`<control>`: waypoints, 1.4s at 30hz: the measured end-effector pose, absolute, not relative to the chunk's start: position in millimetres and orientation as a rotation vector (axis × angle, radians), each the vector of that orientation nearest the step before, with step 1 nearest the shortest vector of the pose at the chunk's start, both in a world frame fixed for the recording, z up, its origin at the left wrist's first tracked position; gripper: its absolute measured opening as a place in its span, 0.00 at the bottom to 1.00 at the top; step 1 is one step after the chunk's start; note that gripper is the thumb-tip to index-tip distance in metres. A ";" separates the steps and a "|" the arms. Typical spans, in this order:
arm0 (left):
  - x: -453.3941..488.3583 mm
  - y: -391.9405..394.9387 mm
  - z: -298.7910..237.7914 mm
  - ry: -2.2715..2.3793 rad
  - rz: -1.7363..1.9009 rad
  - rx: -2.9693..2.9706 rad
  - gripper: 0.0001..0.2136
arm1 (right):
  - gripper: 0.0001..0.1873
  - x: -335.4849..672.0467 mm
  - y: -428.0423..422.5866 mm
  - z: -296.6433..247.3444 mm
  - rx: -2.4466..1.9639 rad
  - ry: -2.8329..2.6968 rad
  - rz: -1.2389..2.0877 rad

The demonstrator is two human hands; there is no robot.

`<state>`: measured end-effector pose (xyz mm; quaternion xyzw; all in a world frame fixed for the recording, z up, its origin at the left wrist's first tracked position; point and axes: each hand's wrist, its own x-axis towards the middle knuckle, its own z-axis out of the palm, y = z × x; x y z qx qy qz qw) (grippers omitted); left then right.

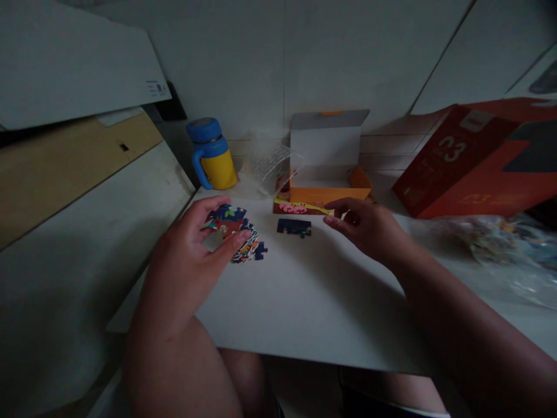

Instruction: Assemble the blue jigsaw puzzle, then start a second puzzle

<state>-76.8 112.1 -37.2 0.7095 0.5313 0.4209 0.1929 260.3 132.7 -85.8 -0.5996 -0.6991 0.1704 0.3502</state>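
The digits "23" are legible on the dark side of the red box at the right; the smaller print beneath them is not readable. The label on the white panel at upper left carries print too small to read. The left hand has its grip closed around a stack of jigsaw pieces, held above the counter; the fingers partly hide the printed picture. The right hand has its grip partly open, with nothing visible between thumb and index finger. Its fingertips are near the right end of the patterned strip; contact cannot be confirmed. A dark-blue jigsaw section lies on the counter in front of the strip. Behind are the open orange box, clear plastic packaging, and a blue-and-yellow mug. The clear bag at right appears to contain more pieces, though blur obscures them
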 end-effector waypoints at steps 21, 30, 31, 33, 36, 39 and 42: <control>18.1 115.6 -107.2 1.469 0.406 2.526 0.42 | 0.12 240.4 130.6 -102.5 -1.531 -2.237 0.476; 23.3 118.4 -108.4 1.524 0.225 2.492 0.49 | 0.22 226.8 124.6 -100.2 -1.406 -2.465 0.462; 24.1 117.8 -108.0 1.518 0.213 2.492 0.50 | 0.19 227.2 124.7 -99.5 -1.396 -2.466 0.468; 24.6 117.4 -108.1 1.504 0.214 2.500 0.51 | 0.15 229.2 125.0 -99.6 -1.386 -2.462 0.469; 22.9 118.1 -108.0 1.487 0.256 2.516 0.49 | 0.13 232.1 125.0 -102.6 -1.421 -2.452 0.462; 20.6 116.8 -103.9 1.487 0.303 2.540 0.43 | 0.12 233.0 124.1 -105.2 -1.456 -2.430 0.449; 20.2 110.4 -95.9 1.573 0.285 2.581 0.35 | 0.11 235.2 124.2 -103.6 -1.482 -2.400 0.439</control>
